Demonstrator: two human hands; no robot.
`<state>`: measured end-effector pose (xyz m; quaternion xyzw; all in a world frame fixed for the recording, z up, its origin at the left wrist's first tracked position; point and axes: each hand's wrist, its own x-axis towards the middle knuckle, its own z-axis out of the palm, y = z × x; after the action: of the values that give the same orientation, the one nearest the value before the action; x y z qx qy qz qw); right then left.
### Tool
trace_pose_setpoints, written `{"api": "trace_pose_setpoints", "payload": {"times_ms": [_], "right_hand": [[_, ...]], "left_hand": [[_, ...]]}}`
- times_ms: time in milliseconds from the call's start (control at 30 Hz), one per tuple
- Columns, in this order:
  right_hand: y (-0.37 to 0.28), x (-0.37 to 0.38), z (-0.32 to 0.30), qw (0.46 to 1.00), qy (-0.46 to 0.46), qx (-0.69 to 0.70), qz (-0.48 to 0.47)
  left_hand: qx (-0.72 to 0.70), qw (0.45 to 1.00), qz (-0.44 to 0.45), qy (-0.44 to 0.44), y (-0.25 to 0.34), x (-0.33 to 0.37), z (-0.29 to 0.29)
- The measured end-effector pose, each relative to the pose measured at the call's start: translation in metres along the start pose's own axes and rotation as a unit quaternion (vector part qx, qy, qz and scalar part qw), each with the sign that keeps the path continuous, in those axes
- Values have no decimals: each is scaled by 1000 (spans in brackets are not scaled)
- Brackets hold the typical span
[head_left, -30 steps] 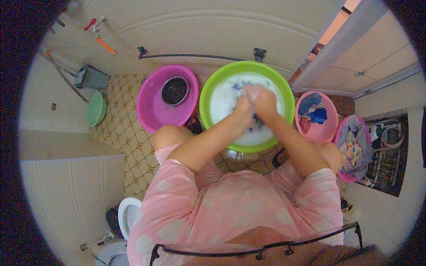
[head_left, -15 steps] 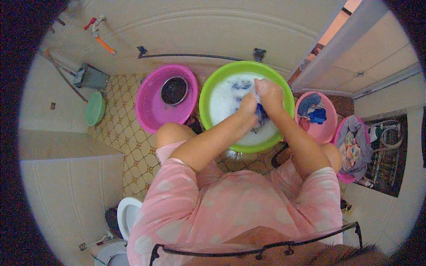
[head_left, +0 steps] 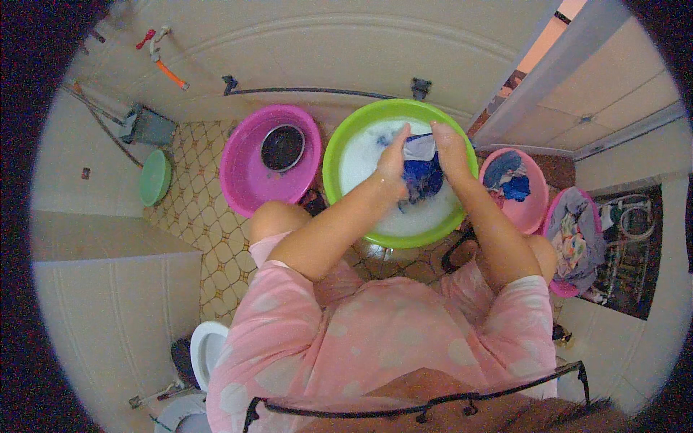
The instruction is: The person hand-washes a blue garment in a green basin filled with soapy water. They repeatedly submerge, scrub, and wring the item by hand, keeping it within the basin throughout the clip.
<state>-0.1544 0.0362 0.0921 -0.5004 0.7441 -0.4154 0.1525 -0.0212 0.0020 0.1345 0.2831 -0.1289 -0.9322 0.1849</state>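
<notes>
A wide green basin (head_left: 333,177) of white, sudsy water stands on the floor in front of me. Over it, both hands stretch a dark blue garment with a white band (head_left: 422,169) between them. My left hand (head_left: 392,160) grips its left edge, fingers closed. On the opposite edge my right hand (head_left: 450,150) is closed too. The garment's lower part hangs into the suds (head_left: 364,162). More dark cloth shows under the foam beyond my left hand.
To the left stands a magenta basin (head_left: 238,166) holding a round dark pan (head_left: 282,148). A pink basin (head_left: 530,216) with blue clothes and a heaped laundry basket (head_left: 554,224) are on the right. A green bowl (head_left: 155,178) leans at the far left wall.
My hands have moved apart from close together. The blue garment, bunched and mostly hidden before, is now spread between them with its white band showing.
</notes>
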Motion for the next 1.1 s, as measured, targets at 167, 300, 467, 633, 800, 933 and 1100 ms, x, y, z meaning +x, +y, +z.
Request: {"api": "trace_pose_setpoints", "payload": {"times_ms": [167, 300, 467, 633, 800, 933, 1100], "right_hand": [[-5, 0, -12, 965, 29, 240, 97], [-6, -4, -13, 902, -12, 406, 145], [-16, -15, -18, 894, -27, 404, 191], [2, -15, -15, 934, -98, 323, 120], [13, -10, -13, 955, -230, 157, 98], [8, -12, -22, 924, -314, 175, 133], [30, -7, -10, 941, -143, 276, 135]], "left_hand": [[188, 976, 110, 17, 20, -1, -7], [541, 812, 218, -4, 24, 12, -38], [648, 725, 229, -38, 19, 12, -47], [525, 779, 341, -6, 18, 15, -39], [288, 916, 278, 21, 25, 16, -43], [202, 947, 240, 73, 38, 26, -57], [598, 762, 233, 88, 46, -4, -34]]}}
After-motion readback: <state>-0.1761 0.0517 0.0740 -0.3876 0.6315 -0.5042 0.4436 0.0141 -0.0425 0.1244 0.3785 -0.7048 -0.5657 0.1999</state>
